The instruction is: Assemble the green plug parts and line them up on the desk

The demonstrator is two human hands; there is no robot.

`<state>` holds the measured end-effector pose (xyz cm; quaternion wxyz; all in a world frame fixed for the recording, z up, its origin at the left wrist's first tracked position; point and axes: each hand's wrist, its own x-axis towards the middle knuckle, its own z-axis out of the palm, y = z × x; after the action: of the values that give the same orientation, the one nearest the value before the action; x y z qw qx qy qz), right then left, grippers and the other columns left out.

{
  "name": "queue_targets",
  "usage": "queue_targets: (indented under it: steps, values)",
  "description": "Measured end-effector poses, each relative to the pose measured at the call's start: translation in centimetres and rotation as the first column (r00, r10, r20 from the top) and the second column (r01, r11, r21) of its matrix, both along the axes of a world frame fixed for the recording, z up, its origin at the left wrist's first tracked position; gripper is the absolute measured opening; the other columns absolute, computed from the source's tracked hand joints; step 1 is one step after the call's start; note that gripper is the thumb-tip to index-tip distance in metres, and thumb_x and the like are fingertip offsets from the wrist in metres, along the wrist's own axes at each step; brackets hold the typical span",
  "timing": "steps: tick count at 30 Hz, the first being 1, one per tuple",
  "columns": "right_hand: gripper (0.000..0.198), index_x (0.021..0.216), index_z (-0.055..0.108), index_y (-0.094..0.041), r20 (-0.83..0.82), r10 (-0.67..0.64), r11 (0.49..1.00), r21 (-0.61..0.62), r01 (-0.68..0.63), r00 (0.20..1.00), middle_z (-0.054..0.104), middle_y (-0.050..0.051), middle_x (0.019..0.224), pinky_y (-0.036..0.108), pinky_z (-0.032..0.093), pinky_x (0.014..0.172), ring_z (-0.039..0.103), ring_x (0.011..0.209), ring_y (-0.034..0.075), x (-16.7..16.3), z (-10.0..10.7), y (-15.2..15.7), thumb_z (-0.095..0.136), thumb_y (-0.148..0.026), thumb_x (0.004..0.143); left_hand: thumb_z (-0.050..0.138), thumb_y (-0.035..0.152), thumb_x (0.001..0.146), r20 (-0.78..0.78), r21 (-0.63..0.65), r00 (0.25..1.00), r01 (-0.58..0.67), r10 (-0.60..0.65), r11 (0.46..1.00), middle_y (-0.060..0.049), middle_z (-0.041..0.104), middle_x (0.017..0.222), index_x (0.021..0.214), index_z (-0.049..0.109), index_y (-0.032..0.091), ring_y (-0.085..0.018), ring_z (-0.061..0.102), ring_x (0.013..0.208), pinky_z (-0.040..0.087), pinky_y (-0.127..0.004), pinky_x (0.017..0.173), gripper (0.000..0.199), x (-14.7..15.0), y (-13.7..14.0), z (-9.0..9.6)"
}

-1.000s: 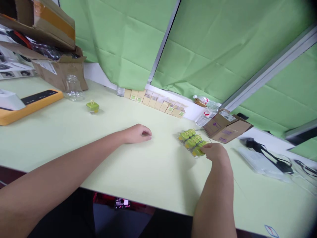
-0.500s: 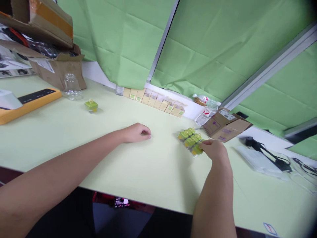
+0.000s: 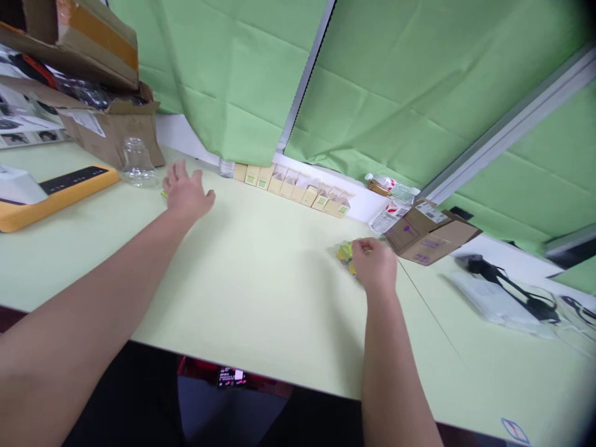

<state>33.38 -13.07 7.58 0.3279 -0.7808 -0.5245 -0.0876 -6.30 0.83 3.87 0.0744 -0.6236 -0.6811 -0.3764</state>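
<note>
My left hand [image 3: 189, 195] is open with its fingers spread, above the back left of the table. It hides most of a single small green-lidded container [image 3: 163, 194], of which only a sliver shows. My right hand [image 3: 375, 264] has its fingers curled closed over a cluster of small clear containers with green lids [image 3: 344, 252]. The hand covers much of the cluster, so what its fingertips pinch, if anything, cannot be made out. Yellow shows inside the visible containers.
A clear jar [image 3: 138, 164] stands beside an orange-edged device [image 3: 65, 194] and cardboard boxes [image 3: 112, 133] at left. Small cartons [image 3: 298, 188] line the back. At right are plastic bottles [image 3: 391, 214], an open box [image 3: 428, 233] and black cables [image 3: 507, 288].
My left hand has moved left and away from me, from the table's middle to the single container, and its fingers have opened. My right hand has shifted left over the cluster.
</note>
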Motion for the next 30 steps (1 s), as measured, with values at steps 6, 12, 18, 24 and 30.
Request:
queue_targets:
  steps: [6, 12, 18, 24, 30]
  values:
    - [0.020, 0.076, 0.068, -0.024, -0.012, 0.226, 0.967, -0.115, -0.226, 0.974, 0.073, 0.004, 0.077, 0.032, 0.044, 0.069, 0.063, 0.067, 0.020, -3.0, -1.6, 0.7, 0.056, -0.037, 0.084, 0.068, 0.026, 0.073, -0.003, -0.431, 0.999, 0.038, -0.044, 0.902, -0.019, 0.064, 0.120, 0.109, 0.068, 0.007, -0.040, 0.052, 0.118, 0.043, -0.055, 0.095, 0.040, -1.7, 1.0, -0.7]
    - [0.022, 0.086, 0.069, -0.023, -0.214, 0.478, 0.862, -0.073, -0.502, 0.852, 0.073, 0.003, 0.087, 0.030, 0.047, 0.069, 0.066, 0.074, 0.018, -6.3, -2.8, 0.8, 0.055, -0.041, 0.087, 0.064, 0.040, 0.084, 0.154, -0.361, 0.850, 0.523, -0.504, 0.772, -0.006, 0.065, 0.122, 0.114, 0.067, 0.020, -0.019, 0.062, 0.102, 0.048, -0.029, 0.094, 0.037, 7.7, -3.2, -0.7]
    - [0.028, 0.106, 0.070, -0.025, -0.469, 0.640, 0.697, 0.021, -0.716, 0.609, 0.070, 0.004, 0.109, 0.030, 0.051, 0.072, 0.064, 0.088, 0.018, -8.2, -4.8, 1.2, 0.063, -0.042, 0.084, 0.067, 0.035, 0.077, 0.405, -0.164, 0.317, 0.948, -0.858, 0.272, -0.006, 0.068, 0.112, 0.122, 0.059, 0.023, -0.021, 0.063, 0.093, 0.049, -0.031, 0.079, 0.047, 12.9, -8.2, -1.4]
    - [0.023, 0.089, 0.072, -0.023, -0.541, 0.639, 0.715, 0.155, -0.682, 0.547, 0.069, 0.006, 0.104, 0.030, 0.050, 0.076, 0.062, 0.092, 0.019, -8.3, -5.2, 1.6, 0.067, -0.044, 0.082, 0.071, 0.032, 0.072, 0.420, -0.207, 0.336, 0.940, -0.843, 0.271, -0.005, 0.068, 0.113, 0.127, 0.055, 0.025, -0.021, 0.063, 0.091, 0.047, -0.030, 0.076, 0.058, 12.1, -7.9, -1.0]
    - [0.027, 0.086, 0.065, -0.021, -0.677, 0.593, 0.739, 0.242, -0.628, 0.436, 0.068, 0.002, 0.089, 0.033, 0.049, 0.085, 0.061, 0.086, 0.017, -9.1, -5.1, 1.7, 0.065, -0.048, 0.083, 0.071, 0.038, 0.075, 0.477, -0.159, 0.310, 0.951, -0.823, 0.266, -0.009, 0.068, 0.115, 0.127, 0.057, 0.023, -0.022, 0.064, 0.099, 0.050, -0.033, 0.081, 0.055, 11.9, -7.9, -0.4]
